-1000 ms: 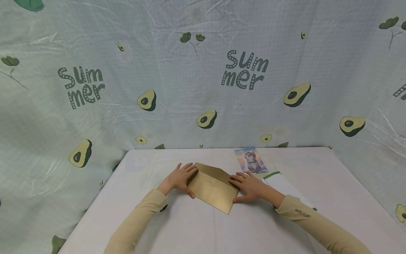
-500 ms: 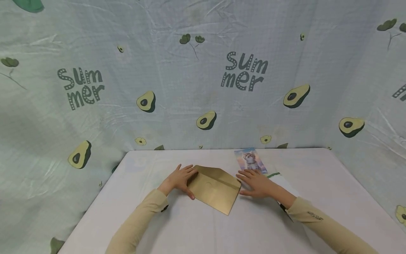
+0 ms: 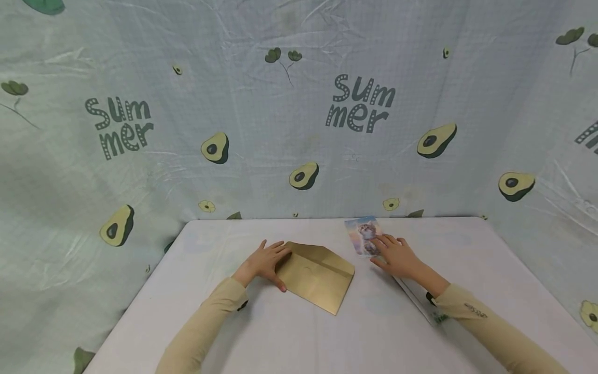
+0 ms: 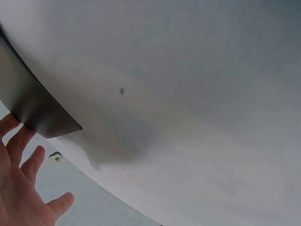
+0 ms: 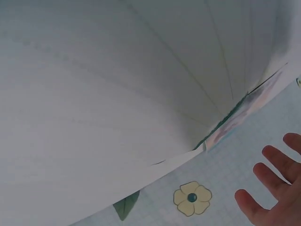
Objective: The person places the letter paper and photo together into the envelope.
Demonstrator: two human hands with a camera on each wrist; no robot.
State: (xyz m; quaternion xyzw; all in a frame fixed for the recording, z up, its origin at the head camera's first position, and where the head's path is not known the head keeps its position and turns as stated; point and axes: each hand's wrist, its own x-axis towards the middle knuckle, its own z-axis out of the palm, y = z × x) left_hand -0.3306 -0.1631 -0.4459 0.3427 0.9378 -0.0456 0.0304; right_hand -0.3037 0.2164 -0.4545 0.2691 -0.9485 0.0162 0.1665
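A gold envelope (image 3: 310,278) lies on the table with its flap lifted open toward the far side. My left hand (image 3: 262,264) rests at the envelope's left end, fingers spread, the thumb by its near edge. In the left wrist view the fingers reach the envelope (image 4: 40,106). My right hand (image 3: 399,258) is over the lower right part of a kitten picture card (image 3: 361,232); whether it touches the card, I cannot tell. Under the right hand and wrist lies a white lined sheet (image 3: 417,303), mostly hidden; its green edge shows beside the card (image 5: 249,110) in the right wrist view.
The white table (image 3: 289,343) ends at a far edge just behind the card. A pale cloth (image 3: 261,104) printed with avocados and lettering hangs behind and beside it.
My right hand has left the envelope's right end and moved right and away from me, over the white sheet to the kitten card. The left hand stays on the envelope.
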